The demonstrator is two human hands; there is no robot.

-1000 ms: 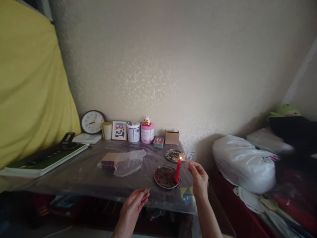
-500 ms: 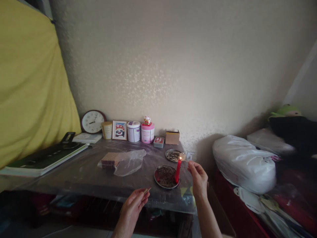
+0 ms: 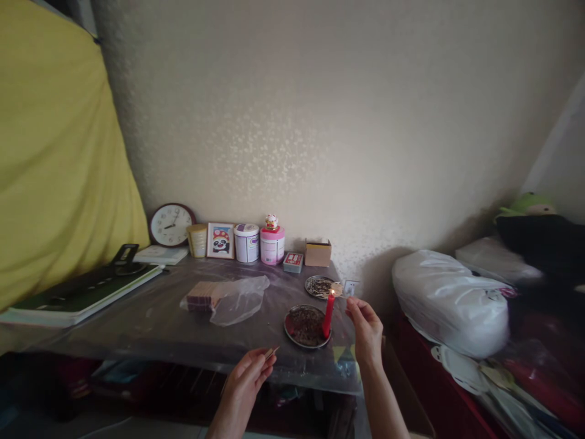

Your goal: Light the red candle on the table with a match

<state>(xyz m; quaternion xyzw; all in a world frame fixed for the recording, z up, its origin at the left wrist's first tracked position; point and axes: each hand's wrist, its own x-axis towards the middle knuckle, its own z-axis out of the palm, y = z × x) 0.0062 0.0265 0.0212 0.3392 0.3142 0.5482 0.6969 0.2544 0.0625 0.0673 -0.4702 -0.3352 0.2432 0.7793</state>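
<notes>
Nearly closed hands (image 3: 248,373) (image 3: 368,329): left pinching small object (image 3: 270,353), right thin stick (image 3: 342,297).

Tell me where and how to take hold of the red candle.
Pinch the red candle around mid-shaft, probably best from the right: it stands roughly upright at the right edge of the near plate, so that side looks more open. Its slim shaft suits a light pinch, well below the lit flame.

Ahead of you: pale patterned wall (image 3: 320,134) behind the worktop (image 3: 155,326)'s back edge. Yellow cloth (image 3: 59,152) hanging at its left. Light dim.
</notes>
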